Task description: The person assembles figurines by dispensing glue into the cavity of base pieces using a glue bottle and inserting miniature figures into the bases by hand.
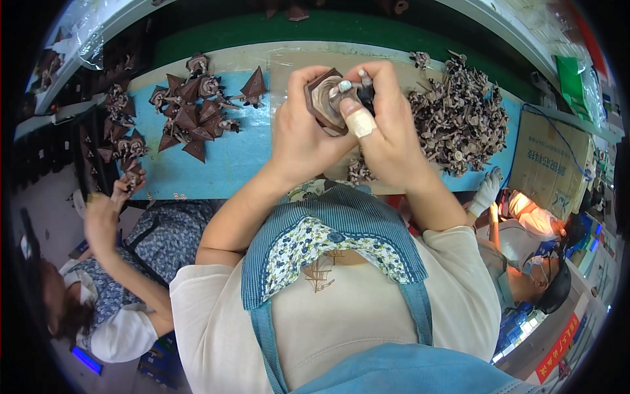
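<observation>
Both hands are raised together over the near middle of the table. My left hand (293,134) is closed around a brown angular base (323,104) with a beige, swirled inside. My right hand (392,125), with pale tape on its thumb, grips a small figurine (365,90) with white and black parts. The figurine touches the base; whether the two are joined I cannot tell. To the left lies a group of brown pointed pieces with small figures (197,115). A large heap of small beige and black figurines (459,115) is on the right.
The table carries a blue mat (243,164). Some figurines (359,171) lie just below my hands. A co-worker's hand (105,220) holds a piece at the left; another's gloved hand (487,190) is at the right, near a cardboard box (548,161). A shelf edge spans the far side.
</observation>
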The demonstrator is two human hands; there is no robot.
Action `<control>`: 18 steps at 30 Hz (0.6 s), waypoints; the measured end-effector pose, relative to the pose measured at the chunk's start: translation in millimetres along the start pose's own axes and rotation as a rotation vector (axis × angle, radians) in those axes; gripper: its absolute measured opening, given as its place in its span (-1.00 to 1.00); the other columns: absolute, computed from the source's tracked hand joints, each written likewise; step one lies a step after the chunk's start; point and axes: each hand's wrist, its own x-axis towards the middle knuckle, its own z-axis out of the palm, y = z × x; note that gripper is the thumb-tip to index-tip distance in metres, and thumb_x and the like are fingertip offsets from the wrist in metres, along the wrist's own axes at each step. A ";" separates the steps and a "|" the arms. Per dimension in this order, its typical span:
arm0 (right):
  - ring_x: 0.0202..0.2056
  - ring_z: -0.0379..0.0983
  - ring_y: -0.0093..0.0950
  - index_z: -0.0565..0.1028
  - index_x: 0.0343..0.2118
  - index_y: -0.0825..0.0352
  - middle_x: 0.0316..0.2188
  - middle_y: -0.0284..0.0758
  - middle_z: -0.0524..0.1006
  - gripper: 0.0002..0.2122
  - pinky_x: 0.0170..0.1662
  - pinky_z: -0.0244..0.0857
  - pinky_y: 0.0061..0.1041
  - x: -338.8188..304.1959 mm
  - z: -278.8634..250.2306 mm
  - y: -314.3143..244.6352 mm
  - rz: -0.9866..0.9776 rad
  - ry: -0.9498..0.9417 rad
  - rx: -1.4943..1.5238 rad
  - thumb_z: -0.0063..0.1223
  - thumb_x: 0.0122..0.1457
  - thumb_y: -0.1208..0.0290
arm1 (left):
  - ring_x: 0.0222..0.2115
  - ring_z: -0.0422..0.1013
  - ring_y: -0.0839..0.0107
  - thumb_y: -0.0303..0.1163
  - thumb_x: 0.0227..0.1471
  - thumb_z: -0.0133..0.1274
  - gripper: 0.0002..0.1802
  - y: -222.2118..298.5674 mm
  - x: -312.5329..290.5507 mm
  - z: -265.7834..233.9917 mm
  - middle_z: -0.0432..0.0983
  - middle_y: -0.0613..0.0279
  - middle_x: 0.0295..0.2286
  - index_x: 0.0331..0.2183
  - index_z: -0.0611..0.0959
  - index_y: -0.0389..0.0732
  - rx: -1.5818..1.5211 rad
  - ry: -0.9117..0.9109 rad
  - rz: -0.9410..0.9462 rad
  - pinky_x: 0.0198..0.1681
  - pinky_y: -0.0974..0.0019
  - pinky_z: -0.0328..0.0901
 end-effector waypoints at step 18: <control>-0.35 0.45 -0.41 0.52 -0.31 0.39 -0.37 -0.24 0.52 -0.79 -0.24 0.32 -0.57 70.8 -51.8 40.1 -0.443 0.265 -0.216 0.05 -0.06 0.71 | -0.18 0.38 0.32 -0.26 -0.03 0.17 -0.72 -176.2 -11.3 -107.4 0.51 0.23 -0.27 -0.26 0.54 -0.13 -1.391 0.627 -0.633 -0.10 0.21 0.29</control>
